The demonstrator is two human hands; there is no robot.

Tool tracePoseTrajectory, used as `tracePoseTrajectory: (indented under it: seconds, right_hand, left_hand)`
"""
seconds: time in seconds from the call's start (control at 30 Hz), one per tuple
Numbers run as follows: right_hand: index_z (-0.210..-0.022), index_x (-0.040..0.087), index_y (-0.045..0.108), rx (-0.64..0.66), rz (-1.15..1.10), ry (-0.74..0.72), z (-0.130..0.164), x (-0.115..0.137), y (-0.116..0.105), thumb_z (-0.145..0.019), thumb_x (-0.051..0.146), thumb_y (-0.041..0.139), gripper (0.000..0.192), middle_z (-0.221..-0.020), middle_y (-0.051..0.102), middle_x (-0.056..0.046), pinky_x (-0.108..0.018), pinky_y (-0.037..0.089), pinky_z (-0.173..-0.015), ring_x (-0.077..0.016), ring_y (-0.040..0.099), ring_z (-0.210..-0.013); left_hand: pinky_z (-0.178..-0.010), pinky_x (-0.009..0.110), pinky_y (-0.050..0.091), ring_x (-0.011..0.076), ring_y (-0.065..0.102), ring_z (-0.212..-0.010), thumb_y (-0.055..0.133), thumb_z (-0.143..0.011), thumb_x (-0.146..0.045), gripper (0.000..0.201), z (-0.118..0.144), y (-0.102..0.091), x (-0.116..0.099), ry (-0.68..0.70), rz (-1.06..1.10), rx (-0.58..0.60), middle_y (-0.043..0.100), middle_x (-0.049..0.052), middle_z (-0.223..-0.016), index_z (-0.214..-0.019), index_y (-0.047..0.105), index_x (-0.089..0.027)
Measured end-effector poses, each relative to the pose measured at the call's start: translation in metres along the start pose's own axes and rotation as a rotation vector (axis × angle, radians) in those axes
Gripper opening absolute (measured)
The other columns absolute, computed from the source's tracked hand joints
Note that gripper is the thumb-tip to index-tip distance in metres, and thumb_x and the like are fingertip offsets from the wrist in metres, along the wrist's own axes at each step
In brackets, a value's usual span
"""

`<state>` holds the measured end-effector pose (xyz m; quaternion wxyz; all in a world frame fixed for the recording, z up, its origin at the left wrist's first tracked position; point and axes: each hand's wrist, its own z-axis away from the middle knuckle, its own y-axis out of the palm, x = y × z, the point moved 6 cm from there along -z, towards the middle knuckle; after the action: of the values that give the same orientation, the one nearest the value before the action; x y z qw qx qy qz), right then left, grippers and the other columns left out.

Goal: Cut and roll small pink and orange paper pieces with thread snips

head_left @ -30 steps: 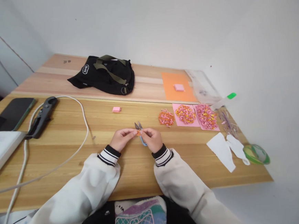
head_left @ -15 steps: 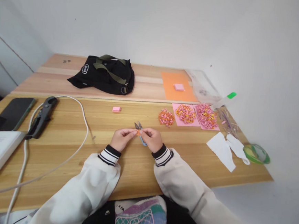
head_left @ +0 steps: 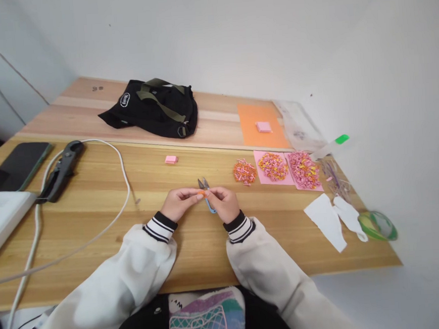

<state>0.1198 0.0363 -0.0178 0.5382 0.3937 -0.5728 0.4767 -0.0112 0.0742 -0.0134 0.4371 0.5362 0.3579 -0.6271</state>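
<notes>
My left hand (head_left: 180, 203) and my right hand (head_left: 224, 203) meet at the middle of the wooden table (head_left: 172, 239). Both pinch a tiny orange paper piece (head_left: 202, 193) between their fingertips. Small blue-handled snips (head_left: 207, 196) lie on the table just behind the fingers, partly hidden by my right hand. To the right sit three heaps of small rolled paper bits: an orange heap (head_left: 244, 172) on the bare wood and two more, a yellow-pink heap (head_left: 272, 166) and a pink heap (head_left: 303, 170), on pink paper.
A black bag (head_left: 154, 108) and an orange sheet (head_left: 262, 125) lie at the back. A phone (head_left: 16, 166), black pliers (head_left: 61, 169), a white box (head_left: 1, 219) and a white cable (head_left: 106, 224) fill the left. White paper scraps (head_left: 332, 217) and a green tape roll (head_left: 376, 224) sit near the right edge.
Both hands stay together on the orange piece with only slight finger motion. The view has shifted a little.
</notes>
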Motion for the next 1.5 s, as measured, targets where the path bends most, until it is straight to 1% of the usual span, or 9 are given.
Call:
tracePoseTrajectory:
  seconds: [0.33, 0.5, 0.7, 0.8, 0.93, 1.07, 1.2, 1.37, 1.5]
  right_hand:
    - [-0.067, 0.014, 0.063, 0.015, -0.011, -0.017, 0.001, 0.003, 0.001, -0.068, 0.04, 0.058, 0.026, -0.046, 0.049, 0.002, -0.021, 0.032, -0.039, -0.0073, 0.038, -0.041]
    - [-0.068, 0.013, 0.064, 0.014, -0.008, -0.027, 0.002, 0.002, 0.001, -0.069, 0.039, 0.058, 0.027, -0.047, 0.05, 0.002, -0.021, 0.033, -0.039, -0.0071, 0.038, -0.041]
    - [-0.07, 0.013, 0.065, 0.002, 0.003, -0.03, 0.001, 0.003, -0.001, -0.069, 0.042, 0.058, 0.03, -0.046, 0.051, 0.002, -0.022, 0.034, -0.041, -0.0078, 0.04, -0.042]
    - [-0.069, 0.014, 0.065, 0.005, -0.004, -0.025, 0.001, 0.005, -0.002, -0.069, 0.042, 0.059, 0.029, -0.045, 0.05, 0.002, -0.022, 0.034, -0.041, -0.008, 0.04, -0.042]
    - [-0.068, 0.013, 0.064, 0.014, -0.039, -0.009, 0.002, 0.007, -0.001, -0.068, 0.042, 0.059, 0.029, -0.044, 0.048, 0.003, -0.022, 0.033, -0.04, -0.0075, 0.038, -0.04]
    - [-0.067, 0.014, 0.064, 0.007, -0.058, 0.008, 0.002, 0.008, -0.001, -0.067, 0.042, 0.059, 0.029, -0.043, 0.046, 0.004, -0.022, 0.032, -0.04, -0.0072, 0.038, -0.04]
    - [-0.067, 0.014, 0.064, 0.0, -0.059, 0.018, 0.002, 0.009, 0.0, -0.066, 0.042, 0.059, 0.029, -0.042, 0.046, 0.004, -0.022, 0.033, -0.04, -0.0074, 0.038, -0.04]
    - [-0.067, 0.014, 0.064, 0.0, -0.049, 0.01, 0.002, 0.008, 0.0, -0.067, 0.04, 0.058, 0.027, -0.043, 0.047, 0.003, -0.022, 0.033, -0.041, -0.0076, 0.038, -0.04]
    - [-0.067, 0.014, 0.064, -0.013, -0.04, 0.01, 0.002, 0.005, -0.001, -0.067, 0.041, 0.058, 0.028, -0.043, 0.047, 0.003, -0.022, 0.034, -0.041, -0.008, 0.039, -0.041]
  left_hand:
    - [-0.079, 0.032, 0.05, 0.0221, 0.065, -0.081, 0.072, -0.053, -0.045, 0.037, 0.0, -0.002, 0.0, 0.014, -0.034, -0.026, 0.071, 0.009, -0.082, -0.072, 0.071, -0.014]
    - [-0.079, 0.033, 0.05, 0.0213, 0.065, -0.077, 0.074, -0.05, -0.043, 0.035, 0.0, -0.003, 0.001, -0.009, -0.001, -0.055, 0.072, 0.008, -0.078, -0.069, 0.071, -0.014]
    - [-0.082, 0.034, 0.049, 0.0196, 0.065, -0.076, 0.078, -0.043, -0.033, 0.035, 0.0, 0.001, 0.002, -0.065, 0.121, 0.023, 0.072, 0.007, -0.079, -0.071, 0.07, -0.014]
    - [-0.083, 0.035, 0.049, 0.0201, 0.065, -0.078, 0.078, -0.044, -0.032, 0.035, -0.001, 0.001, 0.004, -0.081, 0.143, 0.06, 0.072, 0.007, -0.081, -0.073, 0.07, -0.014]
    - [-0.086, 0.034, 0.047, 0.0201, 0.065, -0.082, 0.077, -0.048, -0.034, 0.034, -0.002, 0.0, 0.006, -0.06, 0.143, 0.079, 0.071, 0.007, -0.084, -0.075, 0.071, -0.015]
    - [-0.079, 0.033, 0.049, 0.0187, 0.065, -0.075, 0.073, -0.054, -0.041, 0.035, -0.003, -0.004, 0.012, -0.036, 0.102, 0.037, 0.072, 0.008, -0.081, -0.077, 0.071, -0.015]
    - [-0.071, 0.031, 0.05, 0.0172, 0.063, -0.066, 0.071, -0.054, -0.046, 0.038, -0.004, -0.005, 0.014, -0.02, 0.068, 0.013, 0.072, 0.008, -0.074, -0.075, 0.072, -0.014]
    - [-0.078, 0.033, 0.049, 0.0201, 0.065, -0.078, 0.072, -0.053, -0.045, 0.038, -0.003, -0.003, 0.01, -0.018, 0.059, 0.013, 0.071, 0.009, -0.084, -0.076, 0.071, -0.015]
    - [-0.082, 0.035, 0.049, 0.0229, 0.064, -0.084, 0.072, -0.052, -0.046, 0.04, -0.002, -0.002, 0.007, -0.018, 0.043, 0.006, 0.071, 0.009, -0.086, -0.076, 0.071, -0.015]
